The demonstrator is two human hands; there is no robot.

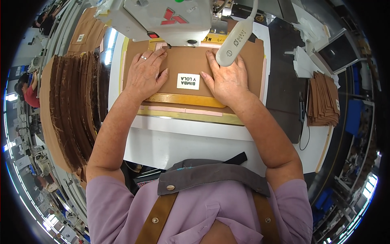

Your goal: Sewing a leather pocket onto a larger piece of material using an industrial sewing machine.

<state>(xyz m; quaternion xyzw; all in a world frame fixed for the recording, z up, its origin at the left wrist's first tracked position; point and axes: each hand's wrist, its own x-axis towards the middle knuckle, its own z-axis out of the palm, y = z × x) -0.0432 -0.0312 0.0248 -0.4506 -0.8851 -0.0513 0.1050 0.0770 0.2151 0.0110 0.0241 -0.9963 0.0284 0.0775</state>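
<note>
Brown panel (pixel 183 59): flat under both hands, long axis left-right, machine head (pixel 166 20) at its far edge | left hand (pixel 146 73): palm down, fingers extended, grasping nothing | right hand (pixel 229 77): likewise, thumb nearer white label (pixel 188 81)
</note>
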